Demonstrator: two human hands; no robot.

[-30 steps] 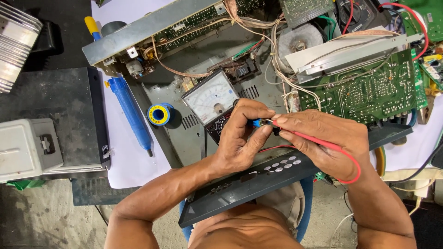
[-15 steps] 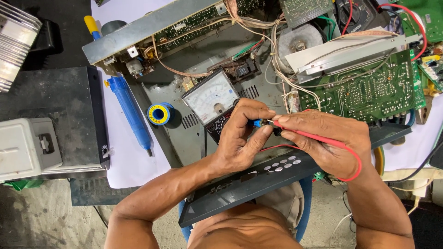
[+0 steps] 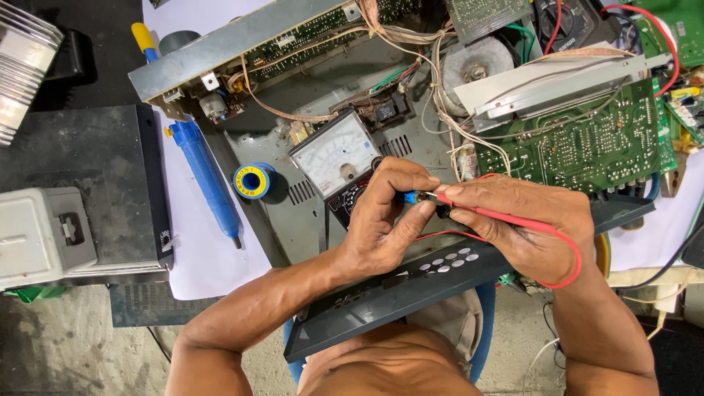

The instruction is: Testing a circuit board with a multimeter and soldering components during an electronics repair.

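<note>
My left hand (image 3: pixel 383 220) pinches a small blue component (image 3: pixel 408 197) between thumb and fingers, just below an analog multimeter (image 3: pixel 336 158) with a white dial. My right hand (image 3: pixel 524 224) grips a red test probe (image 3: pixel 488 210) whose tip touches the blue component; a black probe tip sits under the fingers. The red lead (image 3: pixel 573 264) loops around the back of my right hand. Both hands hover above a dark front panel (image 3: pixel 411 290) with rows of oval button holes, lying across my lap.
An opened amplifier chassis (image 3: pixel 293 44) with a green circuit board (image 3: pixel 587 139) and loose wires fills the upper bench. A blue desoldering pump (image 3: pixel 209 176) and a solder spool (image 3: pixel 251 180) lie at left on white paper, beside a black case (image 3: pixel 81 183) and a grey box (image 3: pixel 40 235).
</note>
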